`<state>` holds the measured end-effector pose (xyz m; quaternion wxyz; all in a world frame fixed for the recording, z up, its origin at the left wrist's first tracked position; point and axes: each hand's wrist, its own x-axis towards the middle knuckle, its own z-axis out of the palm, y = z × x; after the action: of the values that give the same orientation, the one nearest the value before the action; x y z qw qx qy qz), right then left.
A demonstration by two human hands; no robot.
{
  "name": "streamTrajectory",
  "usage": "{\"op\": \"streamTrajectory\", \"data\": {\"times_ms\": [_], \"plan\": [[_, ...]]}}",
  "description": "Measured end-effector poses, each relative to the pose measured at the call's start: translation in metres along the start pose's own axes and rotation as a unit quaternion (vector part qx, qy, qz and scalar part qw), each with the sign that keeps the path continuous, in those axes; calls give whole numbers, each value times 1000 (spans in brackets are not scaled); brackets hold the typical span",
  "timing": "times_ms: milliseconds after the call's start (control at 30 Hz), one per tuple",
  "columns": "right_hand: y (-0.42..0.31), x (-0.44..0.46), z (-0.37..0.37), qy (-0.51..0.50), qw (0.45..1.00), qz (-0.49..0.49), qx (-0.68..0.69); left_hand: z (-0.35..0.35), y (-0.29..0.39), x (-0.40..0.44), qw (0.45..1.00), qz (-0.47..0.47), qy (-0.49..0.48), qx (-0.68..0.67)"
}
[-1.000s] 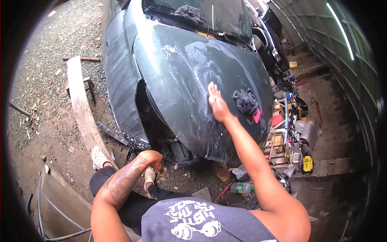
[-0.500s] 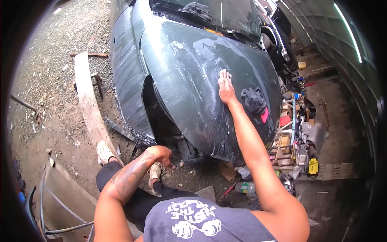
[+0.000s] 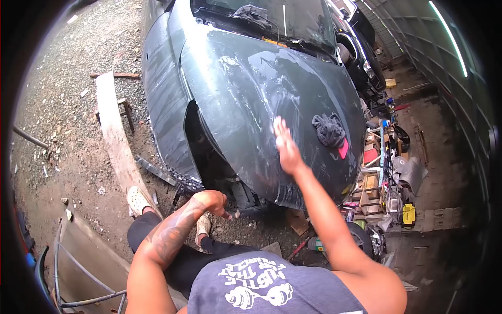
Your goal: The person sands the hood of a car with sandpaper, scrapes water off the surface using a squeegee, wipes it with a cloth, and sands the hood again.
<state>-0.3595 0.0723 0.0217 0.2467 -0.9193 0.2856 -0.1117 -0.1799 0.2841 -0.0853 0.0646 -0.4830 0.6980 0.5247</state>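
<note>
My right hand (image 3: 287, 147) lies over the wet dark green hood (image 3: 235, 120) of a car, fingers stretched out; whether something thin is under the palm I cannot tell. Whitish streaks mark the paint around it. To its right, a dark crumpled rag (image 3: 329, 130) rests on the hood beside a flat pink piece (image 3: 343, 148). My left hand (image 3: 213, 202) hangs loosely by the car's front corner, fingers partly bent and apart, with nothing visible in it. Close to it is the dark headlight opening (image 3: 206, 138).
A long pale board (image 3: 112, 112) leads across the gravel at the left. Tools and boxes crowd the floor on the right, with a yellow case (image 3: 408, 214) among them. Another dark cloth (image 3: 252, 14) lies by the windshield. A bent panel (image 3: 83, 251) sits at lower left.
My right hand has slid down the hood toward me and slightly left. The left hand has shifted only slightly. The rag and pink piece stay in place.
</note>
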Motion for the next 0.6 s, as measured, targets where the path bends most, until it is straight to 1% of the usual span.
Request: {"op": "streamTrajectory", "data": {"times_ms": [33,100,167,233,267,300,367,400,433,500,567,600], "plan": [[-2,-24,1,-13,1000,22,6,1,5,-3,1000,20,-1,-20],[1,-14,-9,-28,999,15,2,10,-2,4,1000,16,-3,-17],[27,36,-19,-8,998,-6,-67,9,-5,6,999,-10,-15,32],[47,85,-29,-1,997,19,-73,8,-3,10,1000,-9,0,30],[55,91,-26,8,999,7,-51,10,-5,18,1000,-8,-4,20],[61,88,-23,24,999,-1,-28,12,-6,22,1000,-7,-12,17],[30,32,-7,30,997,-9,64,16,-8,20,1000,2,-13,15],[16,-2,-3,30,998,-3,51,18,-8,21,1000,12,-7,5],[-1,-26,-5,19,998,39,35,20,-8,21,1000,22,1,-11],[7,-23,-6,26,999,35,15,16,-5,9,1000,7,-9,-7],[34,28,-19,43,999,24,5,16,-10,7,1000,-16,-2,2],[45,56,-25,49,997,45,29,10,-3,-1,999,-25,12,35]]}}
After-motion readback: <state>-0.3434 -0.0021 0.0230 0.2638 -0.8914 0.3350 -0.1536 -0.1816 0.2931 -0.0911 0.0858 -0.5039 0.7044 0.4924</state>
